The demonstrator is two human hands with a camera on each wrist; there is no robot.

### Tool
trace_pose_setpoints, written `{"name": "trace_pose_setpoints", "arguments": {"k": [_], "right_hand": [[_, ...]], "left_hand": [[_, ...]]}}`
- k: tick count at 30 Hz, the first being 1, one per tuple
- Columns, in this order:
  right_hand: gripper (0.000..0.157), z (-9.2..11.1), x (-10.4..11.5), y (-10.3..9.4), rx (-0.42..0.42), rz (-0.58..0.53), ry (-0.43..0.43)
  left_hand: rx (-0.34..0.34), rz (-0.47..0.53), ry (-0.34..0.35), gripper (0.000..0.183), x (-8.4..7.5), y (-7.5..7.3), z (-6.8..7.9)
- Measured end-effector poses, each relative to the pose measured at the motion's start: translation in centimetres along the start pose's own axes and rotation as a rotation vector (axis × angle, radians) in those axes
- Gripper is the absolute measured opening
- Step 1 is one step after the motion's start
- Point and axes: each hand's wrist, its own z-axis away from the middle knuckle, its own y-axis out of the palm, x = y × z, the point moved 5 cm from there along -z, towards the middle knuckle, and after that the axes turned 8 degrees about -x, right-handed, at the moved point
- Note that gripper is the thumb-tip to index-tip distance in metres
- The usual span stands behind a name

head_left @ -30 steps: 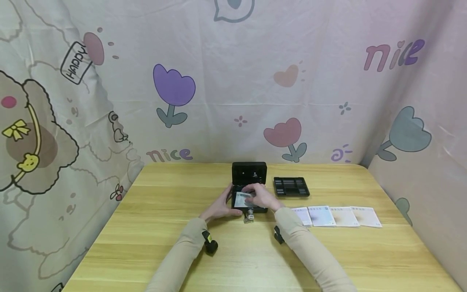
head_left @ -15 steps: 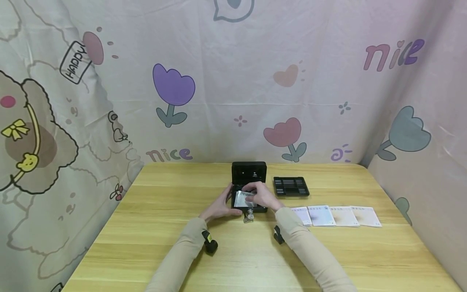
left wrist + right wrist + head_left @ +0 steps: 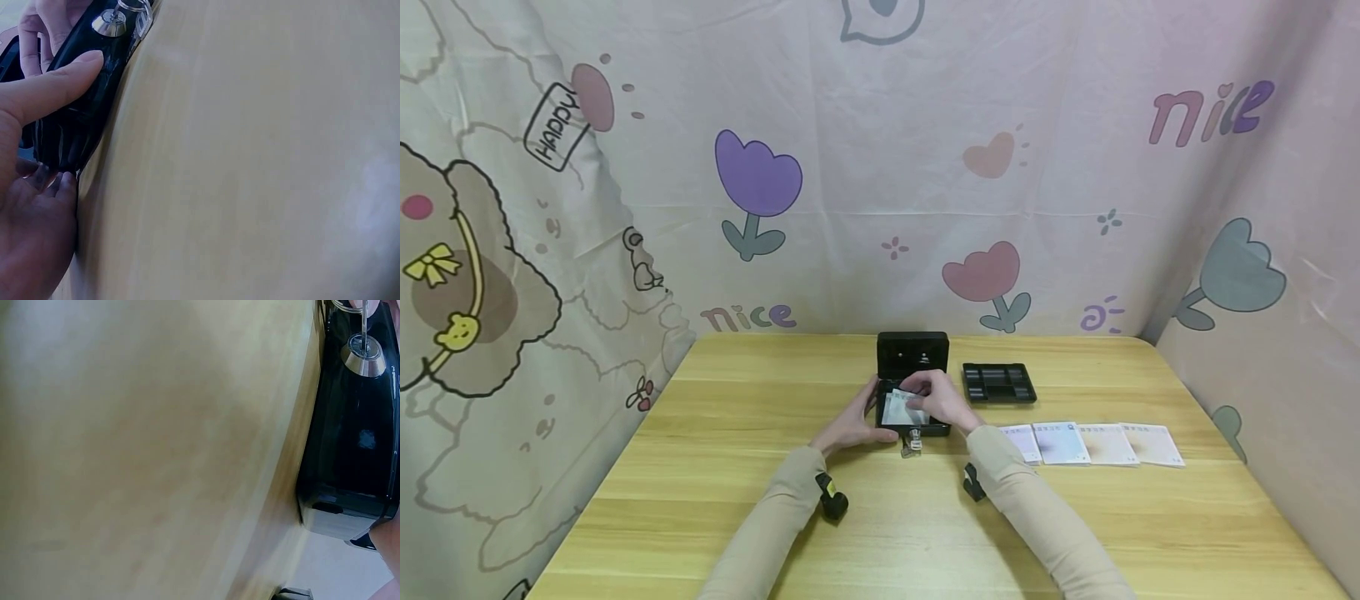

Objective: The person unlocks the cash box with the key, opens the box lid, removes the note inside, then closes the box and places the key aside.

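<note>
A small black cash box stands on the table with its lid raised. In its front lock is a key with a ring and tag hanging from it. My left hand grips the box's left end, thumb across the front face and fingers at the side, as the left wrist view also shows. Inside the box lie pale banknotes, slightly fanned. My right hand reaches in from the right and pinches the notes at their right part; its fingertips partly cover them. In the right wrist view, the box's front hides those fingers.
A black compartment tray sits to the right of the box. Several pale notes lie overlapping in a row at the right, the leftmost partly behind the right sleeve. A patterned curtain hangs behind the table.
My right hand has risen slightly, shifting the top banknote up and back so the notes now look more fanned. My left hand and the box have stayed in place.
</note>
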Motion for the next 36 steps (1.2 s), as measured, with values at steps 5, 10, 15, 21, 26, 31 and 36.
{"name": "trace_pose_setpoints", "arguments": {"k": [5, 10, 15, 21, 26, 31, 36], "right_hand": [[0.025, 0.0, 0.0, -0.1, -0.020, -0.018, -0.006], [0.024, 0.0, 0.0, -0.2, -0.042, -0.029, 0.008], [0.021, 0.0, 0.2, -0.5, -0.059, -0.048, -0.004], [0.014, 0.3, 0.9, -1.3, -0.091, -0.049, -0.015], [0.010, 0.5, 1.5, -1.8, -0.103, -0.004, -0.029], [0.008, 0.6, 2.1, -2.5, -0.145, 0.006, -0.068], [0.010, 0.9, 2.4, -3.3, -0.190, 0.013, -0.089]], "left_hand": [[0.004, -0.004, 0.001, 0.121, 0.0, 0.0, 0.0], [0.007, -0.008, 0.002, 0.121, 0.0, 0.0, 0.0], [0.005, -0.013, 0.003, 0.121, 0.0, 0.0, -0.1], [0.006, -0.004, 0.000, 0.121, 0.1, 0.0, -0.1], [0.005, -0.004, 0.009, 0.121, 0.1, 0.0, -0.1], [0.003, -0.012, 0.011, 0.120, 0.2, 0.0, -0.2], [-0.002, -0.025, 0.000, 0.121, 0.4, 0.0, -0.2]]}}
